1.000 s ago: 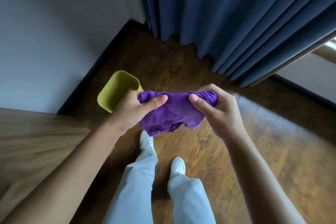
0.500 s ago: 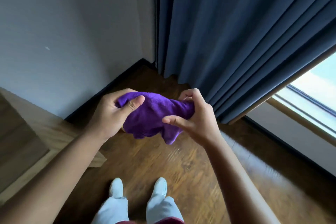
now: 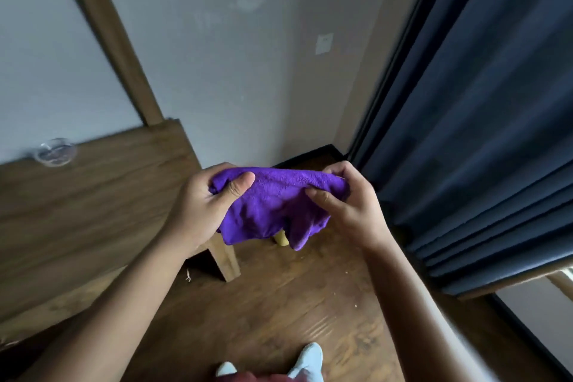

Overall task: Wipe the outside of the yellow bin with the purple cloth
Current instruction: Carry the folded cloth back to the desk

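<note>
In the head view we hold the purple cloth (image 3: 276, 201) stretched between both hands at the centre of the frame. Our left hand (image 3: 201, 205) is closed on its nine-o'clock end, thumb pressed on top; our right hand (image 3: 347, 208) pinches its three-o'clock end. The cloth looks light, soft and limp, sagging between the grips, so we judge bunching it into one palm best. Only a sliver of the yellow bin (image 3: 281, 238) peeks out at six o'clock under the cloth, on the wooden floor (image 3: 279, 304).
</note>
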Action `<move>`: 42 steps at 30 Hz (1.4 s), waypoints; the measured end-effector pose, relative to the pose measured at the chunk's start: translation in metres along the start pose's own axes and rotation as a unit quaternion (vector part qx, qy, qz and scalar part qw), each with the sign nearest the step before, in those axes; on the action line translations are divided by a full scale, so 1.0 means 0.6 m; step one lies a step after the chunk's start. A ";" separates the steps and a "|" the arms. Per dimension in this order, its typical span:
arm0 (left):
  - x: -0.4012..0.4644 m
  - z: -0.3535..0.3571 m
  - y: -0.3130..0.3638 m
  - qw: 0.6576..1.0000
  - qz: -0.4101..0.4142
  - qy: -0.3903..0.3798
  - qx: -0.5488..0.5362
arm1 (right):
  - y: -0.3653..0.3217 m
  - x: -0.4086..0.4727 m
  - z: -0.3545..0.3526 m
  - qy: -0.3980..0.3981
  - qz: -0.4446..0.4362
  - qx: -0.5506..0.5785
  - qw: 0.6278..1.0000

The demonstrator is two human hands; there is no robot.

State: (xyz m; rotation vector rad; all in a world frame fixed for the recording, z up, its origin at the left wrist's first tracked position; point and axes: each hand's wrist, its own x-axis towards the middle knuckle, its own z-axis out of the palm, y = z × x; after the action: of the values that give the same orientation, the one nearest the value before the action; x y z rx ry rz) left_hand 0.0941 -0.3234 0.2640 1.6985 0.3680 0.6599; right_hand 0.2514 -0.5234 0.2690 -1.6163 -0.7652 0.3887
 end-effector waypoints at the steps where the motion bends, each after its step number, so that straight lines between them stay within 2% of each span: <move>1: -0.013 -0.031 -0.001 1.000 0.001 0.013 0.006 | -0.006 0.000 0.033 -0.007 0.004 0.020 1.000; 8: -0.107 -0.202 -0.025 0.990 -0.003 0.081 0.114 | -0.016 -0.006 0.202 -0.081 0.033 0.079 0.993; 13: -0.133 -0.268 -0.064 0.982 -0.016 0.120 0.148 | 0.005 0.023 0.278 -0.140 0.041 0.063 0.987; 16: -0.131 -0.290 -0.096 0.981 -0.029 0.113 0.155 | 0.031 0.057 0.310 -0.160 0.040 0.041 0.985; 22: -0.091 -0.326 -0.187 0.966 -0.120 0.141 0.182 | 0.112 0.154 0.364 -0.229 0.074 0.031 0.970; 27: -0.052 -0.352 -0.262 0.948 -0.226 0.163 0.157 | 0.174 0.228 0.411 -0.277 0.108 0.020 0.955; 29: -0.039 -0.358 -0.291 0.941 -0.241 0.186 0.148 | 0.201 0.254 0.425 -0.309 0.132 0.011 0.942; 31: -0.027 -0.365 -0.319 0.934 -0.255 0.211 0.132 | 0.232 0.279 0.441 -0.338 0.154 -0.016 0.928; 34: -0.004 -0.378 -0.356 0.923 -0.292 0.223 0.114 | 0.274 0.312 0.471 -0.340 0.183 -0.095 0.918; 38: 0.030 -0.404 -0.414 0.913 -0.330 0.209 0.119 | 0.318 0.354 0.523 -0.333 0.203 -0.182 0.903; 42: 0.080 -0.437 -0.463 0.904 -0.355 0.183 0.153 | 0.348 0.395 0.572 -0.328 0.221 -0.224 0.891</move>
State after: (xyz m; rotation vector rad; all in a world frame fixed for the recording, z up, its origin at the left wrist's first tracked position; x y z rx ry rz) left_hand 0.0031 -0.0248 0.0386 1.5605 1.3449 0.3737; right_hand 0.2572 -0.1176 0.0392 -2.1280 -1.0350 1.2029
